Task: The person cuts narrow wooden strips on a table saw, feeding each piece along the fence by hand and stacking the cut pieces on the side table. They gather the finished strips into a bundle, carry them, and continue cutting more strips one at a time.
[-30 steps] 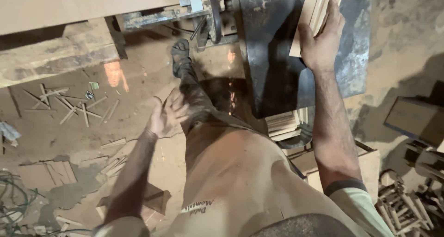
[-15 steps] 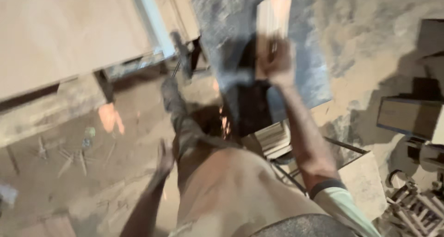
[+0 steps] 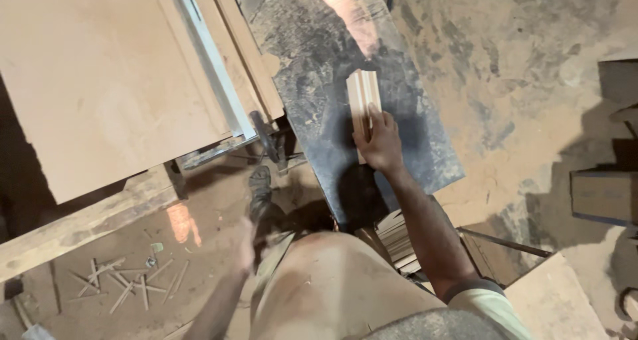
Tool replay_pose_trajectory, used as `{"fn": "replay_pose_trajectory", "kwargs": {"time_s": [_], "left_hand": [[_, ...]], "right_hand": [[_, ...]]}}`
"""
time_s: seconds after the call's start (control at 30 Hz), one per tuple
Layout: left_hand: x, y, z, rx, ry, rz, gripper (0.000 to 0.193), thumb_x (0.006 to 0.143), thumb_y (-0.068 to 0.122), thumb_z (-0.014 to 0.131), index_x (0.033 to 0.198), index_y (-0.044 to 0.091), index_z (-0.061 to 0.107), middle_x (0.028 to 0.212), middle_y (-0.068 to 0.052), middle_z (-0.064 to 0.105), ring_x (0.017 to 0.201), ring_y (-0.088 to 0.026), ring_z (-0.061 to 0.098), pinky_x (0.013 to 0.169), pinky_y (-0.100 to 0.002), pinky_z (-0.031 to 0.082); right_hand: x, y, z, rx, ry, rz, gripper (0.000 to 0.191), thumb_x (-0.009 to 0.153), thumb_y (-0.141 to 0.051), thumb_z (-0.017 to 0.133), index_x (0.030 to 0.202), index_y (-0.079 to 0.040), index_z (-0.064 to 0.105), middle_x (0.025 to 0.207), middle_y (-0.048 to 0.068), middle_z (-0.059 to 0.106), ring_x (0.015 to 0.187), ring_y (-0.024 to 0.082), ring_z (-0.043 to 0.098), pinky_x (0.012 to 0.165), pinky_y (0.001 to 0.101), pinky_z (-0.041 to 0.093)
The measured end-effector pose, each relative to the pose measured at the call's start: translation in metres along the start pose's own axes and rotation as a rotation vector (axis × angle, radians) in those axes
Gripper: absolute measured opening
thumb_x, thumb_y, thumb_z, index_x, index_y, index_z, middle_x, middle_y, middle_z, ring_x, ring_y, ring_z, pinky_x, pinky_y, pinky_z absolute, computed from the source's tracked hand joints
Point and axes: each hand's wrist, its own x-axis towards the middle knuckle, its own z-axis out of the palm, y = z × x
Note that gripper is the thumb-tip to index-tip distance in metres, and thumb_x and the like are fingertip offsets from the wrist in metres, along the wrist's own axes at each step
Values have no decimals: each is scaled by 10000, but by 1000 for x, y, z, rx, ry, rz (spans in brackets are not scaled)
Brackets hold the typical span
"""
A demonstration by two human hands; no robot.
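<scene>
Two hands are in play, and only one of them reads clearly. On the left, your left hand [image 3: 244,242] hangs blurred beside your thigh, over the dusty floor [image 3: 199,200]; you cannot tell how far open it is, and it seems to hold nothing. Thin wood offcuts [image 3: 126,283] lie scattered on that floor near your shoe [image 3: 260,192], so a careless step there could roll your foot. Above them, a large pale board [image 3: 106,81] lies on a rough timber rail [image 3: 86,220], and its lower edge overhangs; a knock from your knee could shift it.

Further right, your right hand [image 3: 380,141] lies flat, fingers spread, pressing on the near end of a short strip of pale moulding [image 3: 363,101] resting on the dark, dust-streaked metal table [image 3: 425,147]. With only a flat palm on it and no closed grip, the strip could skid on that dust. More strips are stacked under the table's near end [image 3: 399,237]. Right of that, sawdust covers the ground and cardboard boxes [image 3: 601,194] sit in shadow.
</scene>
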Motion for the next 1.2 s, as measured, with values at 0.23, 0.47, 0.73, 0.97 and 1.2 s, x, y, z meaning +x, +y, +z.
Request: {"fn": "replay_pose_trajectory", "kwargs": {"time_s": [0.23,0.47,0.73,0.97,1.2], "left_hand": [[38,149,102,-533,-888,59,1170,819,915,375,1708,215,77,1733,-246,183,1451,-527,443,894,-590,594],[46,207,124,-350,-917,-46,1093,872,881,315,1689,175,143,1701,-230,260,1436,-495,443,950,-622,569],[-12,237,223,130,-1057,28,549,1053,332,475,1548,100,421,1672,-101,347,1419,-418,451,1124,-543,421],[-64,193,288,347,-1283,767,591,1031,400,471,1542,106,426,1651,-139,358,1447,-408,416,1139,-542,377],[-33,216,267,373,-1271,710,680,991,496,448,1564,136,382,1630,-125,373,1432,-386,434,1112,-547,385]], "right_hand": [[-1,-6,-6,28,7,22,796,855,-304,796,1531,-73,446,1397,240,522,1273,453,513,1053,504,451],[0,-15,-9,2,-28,143,792,859,-338,784,1529,-88,444,1428,215,506,1295,426,506,1062,484,447],[3,-29,-13,-28,6,234,749,830,-306,784,1499,-143,492,1394,185,547,1273,397,534,1024,468,473],[2,-26,-14,-3,43,111,657,884,-287,765,1459,-101,507,1313,223,590,1189,420,594,978,484,509],[3,-37,-22,31,11,167,737,850,-287,771,1501,-107,477,1316,224,573,1211,426,575,998,484,501]]}}
